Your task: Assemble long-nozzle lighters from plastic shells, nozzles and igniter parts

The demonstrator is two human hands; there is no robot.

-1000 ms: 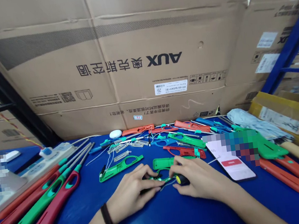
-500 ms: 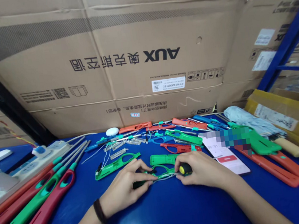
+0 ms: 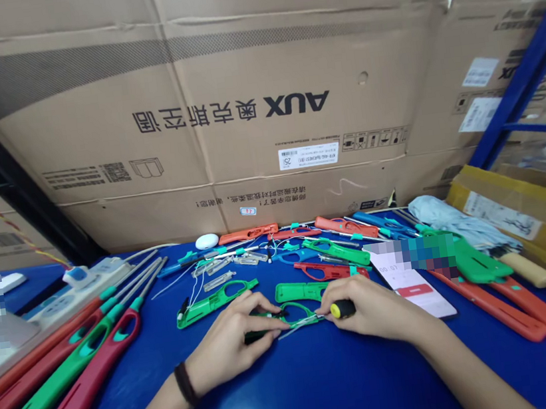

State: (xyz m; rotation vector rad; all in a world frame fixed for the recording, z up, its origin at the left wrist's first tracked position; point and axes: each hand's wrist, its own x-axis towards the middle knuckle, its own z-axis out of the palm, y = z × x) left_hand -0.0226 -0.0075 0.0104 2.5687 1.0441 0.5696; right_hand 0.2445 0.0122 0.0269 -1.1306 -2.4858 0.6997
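Note:
On the blue table (image 3: 297, 389) my left hand (image 3: 231, 344) pinches down an opened green lighter shell (image 3: 295, 313) with thin wires showing inside it. My right hand (image 3: 372, 309) is closed round a small screwdriver with a yellow and black handle (image 3: 342, 309); its metal tip rests on the shell between my two hands. A black band sits on my left wrist (image 3: 183, 385).
Long red and green lighters (image 3: 73, 365) lie at the left beside a white power strip (image 3: 64, 299). More lighter shells and parts (image 3: 309, 247) are scattered behind my hands. A phone (image 3: 414, 283) lies right of my right hand. Cardboard boxes (image 3: 239, 101) wall the back.
My right hand has shifted slightly so that more of the screwdriver handle shows and the tool lies flatter. My left hand keeps its hold on the green shell. The view shifted a little.

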